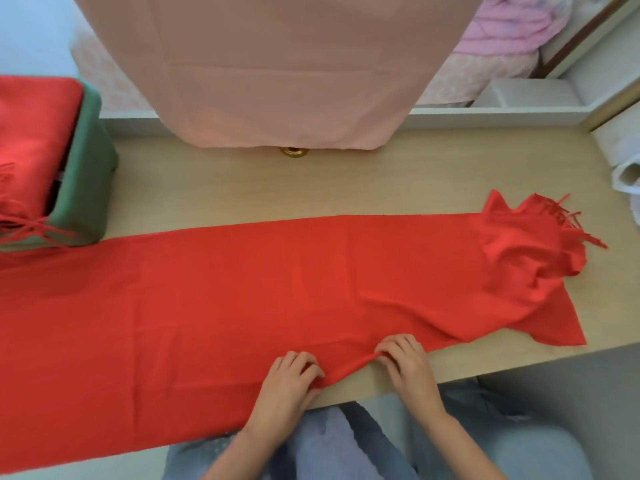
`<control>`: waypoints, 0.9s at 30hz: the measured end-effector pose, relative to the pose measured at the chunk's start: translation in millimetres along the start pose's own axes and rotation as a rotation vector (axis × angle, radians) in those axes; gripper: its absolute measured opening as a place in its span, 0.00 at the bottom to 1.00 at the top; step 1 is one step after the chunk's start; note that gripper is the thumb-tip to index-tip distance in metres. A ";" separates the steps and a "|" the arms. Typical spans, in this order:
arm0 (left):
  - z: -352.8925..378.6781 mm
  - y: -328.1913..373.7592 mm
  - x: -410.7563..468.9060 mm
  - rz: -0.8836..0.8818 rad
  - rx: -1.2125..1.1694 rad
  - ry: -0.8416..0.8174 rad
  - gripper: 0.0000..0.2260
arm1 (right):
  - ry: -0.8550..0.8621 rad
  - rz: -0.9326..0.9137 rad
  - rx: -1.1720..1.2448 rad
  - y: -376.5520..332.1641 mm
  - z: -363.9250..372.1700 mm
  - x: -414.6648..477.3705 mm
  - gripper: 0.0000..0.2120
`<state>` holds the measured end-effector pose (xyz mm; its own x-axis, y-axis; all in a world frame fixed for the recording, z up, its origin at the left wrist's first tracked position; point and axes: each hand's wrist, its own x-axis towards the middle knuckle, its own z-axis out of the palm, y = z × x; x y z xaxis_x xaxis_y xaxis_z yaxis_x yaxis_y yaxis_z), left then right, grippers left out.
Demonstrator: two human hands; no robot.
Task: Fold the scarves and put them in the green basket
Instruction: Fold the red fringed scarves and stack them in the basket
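Note:
A long red scarf (242,289) lies spread flat across the wooden table (311,188), its fringed right end (540,237) bunched up. My left hand (287,382) and my right hand (408,362) both pinch the scarf's near edge close to the table's front, raising a small ridge of cloth between them. The green basket (90,168) stands at the table's far left. A folded red scarf (31,140) fills it, with its fringe hanging over the rim.
A pink cloth (277,71) hangs over the back of the table, with a small gold object (294,152) under its hem. A white roll (623,174) lies at the right edge. White shelving (526,95) stands behind.

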<state>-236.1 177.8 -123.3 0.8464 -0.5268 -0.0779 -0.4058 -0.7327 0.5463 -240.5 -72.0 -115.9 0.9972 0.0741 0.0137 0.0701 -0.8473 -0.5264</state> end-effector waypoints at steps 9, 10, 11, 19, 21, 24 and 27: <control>-22.4 -5.5 27.0 -0.613 -0.436 0.171 0.06 | -0.024 -0.048 0.018 -8.7 -8.4 40.9 0.18; -22.6 -5.6 29.7 -0.618 -0.421 0.208 0.09 | -0.045 -0.058 0.020 -6.0 -8.2 40.0 0.18; -21.6 -6.5 31.4 -0.592 -0.361 0.242 0.11 | -0.058 -0.073 0.002 -3.8 -7.5 37.7 0.18; -5.7 -8.5 26.6 -0.233 -0.117 0.172 0.05 | -0.002 -0.089 -0.071 12.6 0.8 28.7 0.11; -3.5 -9.5 21.9 -0.233 -0.097 0.129 0.12 | 0.021 -0.061 -0.047 11.5 -1.0 32.4 0.10; -5.3 -9.6 20.8 -0.211 -0.058 0.128 0.13 | 0.049 -0.109 -0.042 9.1 -2.6 34.6 0.08; -9.2 -8.9 22.6 -0.122 -0.020 0.098 0.06 | 0.085 -0.102 -0.016 6.6 -5.3 32.3 0.10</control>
<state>-210.2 176.4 -122.3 0.9192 -0.3887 -0.0635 -0.2914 -0.7795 0.5545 -207.7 -77.9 -114.4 0.9835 0.1158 0.1387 0.1709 -0.8458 -0.5054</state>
